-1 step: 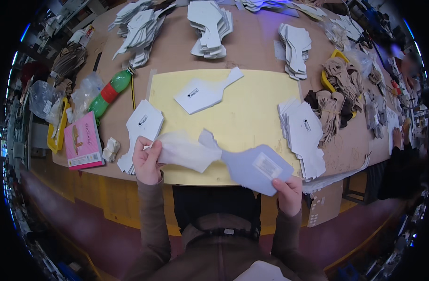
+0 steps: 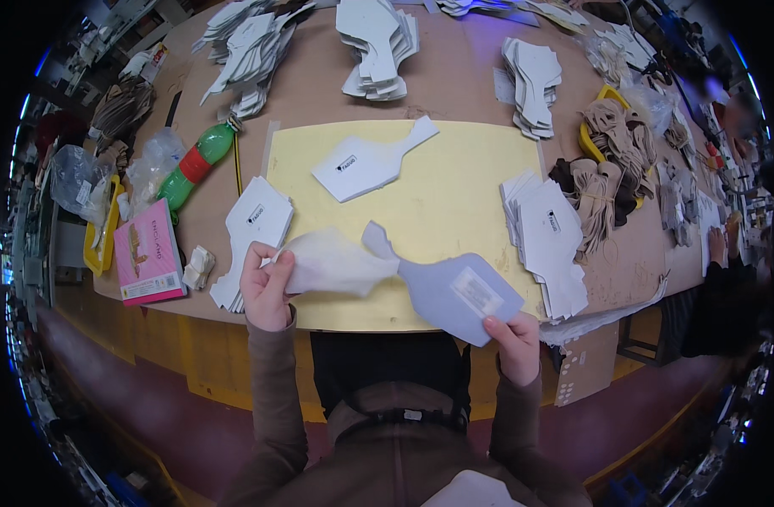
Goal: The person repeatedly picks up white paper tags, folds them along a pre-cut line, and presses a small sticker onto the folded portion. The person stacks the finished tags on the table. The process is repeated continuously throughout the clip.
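Observation:
My left hand (image 2: 268,286) pinches the end of a thin whitish sheet (image 2: 340,266), which is slightly blurred. My right hand (image 2: 516,345) grips the broad end of a blue-grey paddle-shaped cutout (image 2: 442,287) bearing a pale printed label (image 2: 476,292). The sheet and the cutout meet between my hands, near the cutout's narrow part; whether they are joined there I cannot tell. Both are held over the near part of a yellow mat (image 2: 467,177). Farther back on that mat lies a white paddle-shaped piece (image 2: 361,165) with a small dark print.
White cutouts are piled left of the mat (image 2: 253,221) and right of it (image 2: 549,241); more stacks (image 2: 374,46) stand at the back. A green bottle (image 2: 215,144), a pink notebook (image 2: 147,245) and beige strap bundles (image 2: 598,190) lie about. Another person's hand (image 2: 718,245) shows far right.
The blue-grey cutout and my right hand have shifted slightly up and left. The whitish sheet has changed its bend a little. My left hand keeps its pinch almost in place.

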### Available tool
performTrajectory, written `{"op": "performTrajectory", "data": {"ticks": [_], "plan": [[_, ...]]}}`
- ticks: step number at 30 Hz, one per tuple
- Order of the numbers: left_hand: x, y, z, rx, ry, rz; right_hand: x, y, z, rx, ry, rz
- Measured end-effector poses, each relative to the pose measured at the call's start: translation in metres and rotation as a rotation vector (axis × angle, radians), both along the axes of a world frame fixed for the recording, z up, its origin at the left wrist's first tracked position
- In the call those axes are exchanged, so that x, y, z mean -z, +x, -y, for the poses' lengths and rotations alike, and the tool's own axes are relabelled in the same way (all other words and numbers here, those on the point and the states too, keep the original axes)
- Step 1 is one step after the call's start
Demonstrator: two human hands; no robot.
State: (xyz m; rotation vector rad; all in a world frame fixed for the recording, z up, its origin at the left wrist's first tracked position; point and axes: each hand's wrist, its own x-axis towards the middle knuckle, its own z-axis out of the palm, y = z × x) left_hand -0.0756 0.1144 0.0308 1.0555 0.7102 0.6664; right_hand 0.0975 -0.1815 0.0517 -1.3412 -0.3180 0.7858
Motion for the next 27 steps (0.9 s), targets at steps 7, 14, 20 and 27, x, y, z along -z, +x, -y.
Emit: {"op": "performTrajectory", "data": {"ticks": [7,14,20,27], "plan": [[0.01,0.016,0.017,-0.093,0.554,-0.351,0.018,-0.002,-0.019,0.008,-0.071,0.017],[-0.026,0.032,0.074,0.336,0.786,-0.217,0.012,-0.015,-0.027,-0.02,-0.06,-0.026],[-0.027,0.056,0.107,0.567,0.889,-0.159,0.004,-0.011,-0.015,-0.222,-0.067,0.185],[-0.019,0.054,0.111,0.65,0.965,-0.186,0.021,0.005,-0.01,-0.221,-0.152,-0.02]]}}
